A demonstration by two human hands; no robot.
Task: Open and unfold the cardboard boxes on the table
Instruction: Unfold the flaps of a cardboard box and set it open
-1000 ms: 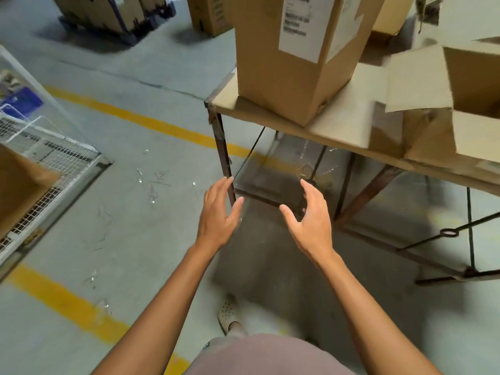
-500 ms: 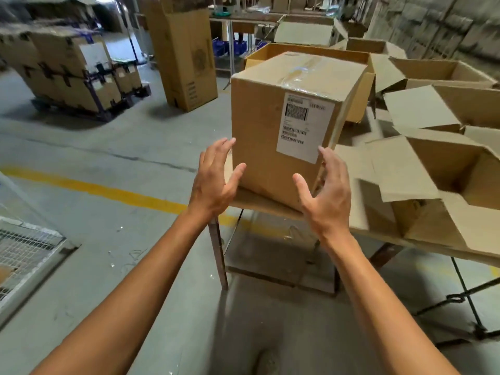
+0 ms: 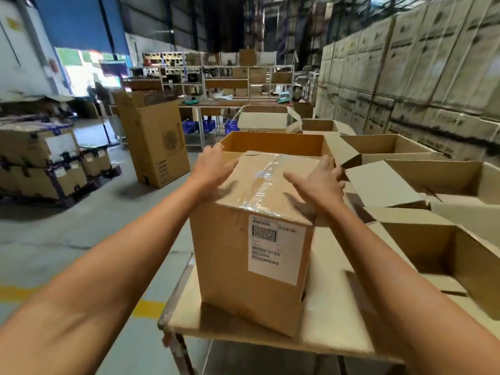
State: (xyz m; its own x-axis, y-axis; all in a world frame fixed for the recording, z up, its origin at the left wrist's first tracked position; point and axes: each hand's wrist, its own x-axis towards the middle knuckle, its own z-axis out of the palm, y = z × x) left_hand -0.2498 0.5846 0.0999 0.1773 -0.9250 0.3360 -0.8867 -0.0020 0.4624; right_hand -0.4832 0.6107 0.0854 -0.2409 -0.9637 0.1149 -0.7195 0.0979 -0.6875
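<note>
Cardboard box (image 3: pixel 251 255), upright, taller than wide, glossy tape sealing its top, stands on the table's (image 3: pixel 332 331) near-left corner. We note left hand (image 3: pixel 213 169) and right hand (image 3: pixel 316 182) spread open over the lid.

Floor: grey concrete floor (image 3: pixel 81 234) with a yellow line (image 3: pixel 147 308)
Left: tall carton (image 3: pixel 154 142), loaded pallets (image 3: pixel 40 163)
Back: shelving (image 3: pixel 216 74)
Right: stacked cartons (image 3: pixel 419 63)
</note>
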